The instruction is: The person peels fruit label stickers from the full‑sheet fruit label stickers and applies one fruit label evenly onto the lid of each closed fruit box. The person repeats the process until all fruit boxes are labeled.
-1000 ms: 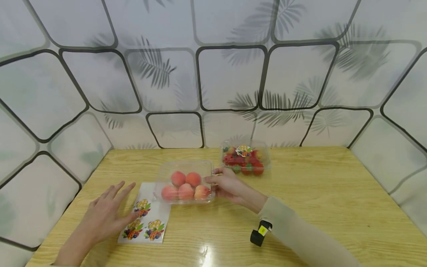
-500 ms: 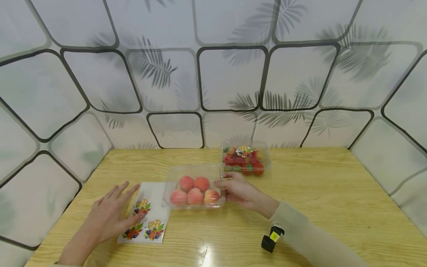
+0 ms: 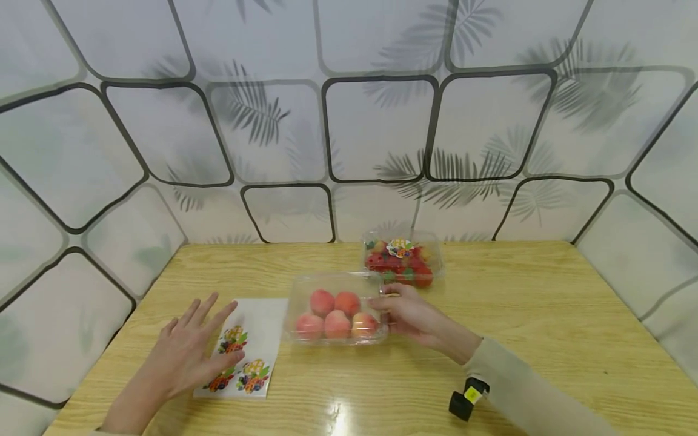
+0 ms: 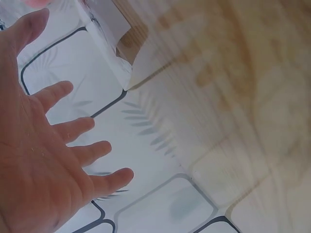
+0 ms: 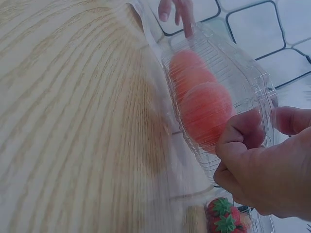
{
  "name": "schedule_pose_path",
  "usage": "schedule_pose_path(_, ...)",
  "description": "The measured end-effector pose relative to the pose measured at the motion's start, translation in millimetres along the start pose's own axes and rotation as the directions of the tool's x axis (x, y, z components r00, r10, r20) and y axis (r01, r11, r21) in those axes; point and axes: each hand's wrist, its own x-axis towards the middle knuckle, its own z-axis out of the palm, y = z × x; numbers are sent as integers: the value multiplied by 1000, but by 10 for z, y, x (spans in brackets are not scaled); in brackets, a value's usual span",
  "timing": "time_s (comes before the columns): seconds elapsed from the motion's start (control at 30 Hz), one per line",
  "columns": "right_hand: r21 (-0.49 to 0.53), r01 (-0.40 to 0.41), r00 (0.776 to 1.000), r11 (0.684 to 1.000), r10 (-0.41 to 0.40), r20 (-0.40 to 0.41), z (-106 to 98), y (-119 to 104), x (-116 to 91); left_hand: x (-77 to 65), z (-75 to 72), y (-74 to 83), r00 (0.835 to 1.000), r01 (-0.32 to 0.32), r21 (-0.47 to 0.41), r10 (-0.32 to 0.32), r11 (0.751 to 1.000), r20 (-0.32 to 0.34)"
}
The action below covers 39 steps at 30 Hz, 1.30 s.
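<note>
My right hand (image 3: 417, 318) grips the right edge of a clear plastic clamshell box (image 3: 305, 287) with several peaches (image 3: 337, 324) in it. In the right wrist view the curled fingers and thumb pinch the box's rim (image 5: 266, 104), and the box looks raised off the table. My left hand (image 3: 188, 354) is spread, fingers apart, above the left part of a white sticker sheet (image 3: 264, 315). Printed fruit stickers (image 3: 253, 375) show on the sheet; the hand hides part of them. The left palm (image 4: 43, 165) holds nothing in the left wrist view.
Behind my right hand stands a second clear box of strawberries (image 3: 406, 266), with a fruit sticker (image 3: 400, 247) on its lid. The wooden table (image 3: 545, 315) ends at a patterned cloth wall (image 3: 382, 127) at the back and sides.
My right hand has carried the peach box to the right and slightly nearer, off the sticker sheet. The left hand has shifted slightly right over the sheet.
</note>
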Motion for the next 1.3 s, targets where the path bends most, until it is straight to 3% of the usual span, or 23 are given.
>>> schedule_pose_path(0.47, -32, 6, 1000, 999, -6, -17, -264, 28, -184, 13, 50, 75, 1000, -11, 40, 12, 999, -18)
schedule_pose_path(0.8, 17, 12, 999, 1000, -11, -30, -427, -53, -287, 16, 61, 100, 999, -29, 56, 31, 998, -22)
schedule_pose_path(1.07, 27, -7, 1000, 1000, 7, -27, -498, -69, -359, 26, 82, 133, 999, -41, 31, 41, 999, -15)
schedule_pose_path(1.3, 18, -15, 1000, 1000, 15, -11, -507, -71, -402, 44, 88, 189, 995, -81, 42, 83, 996, -47)
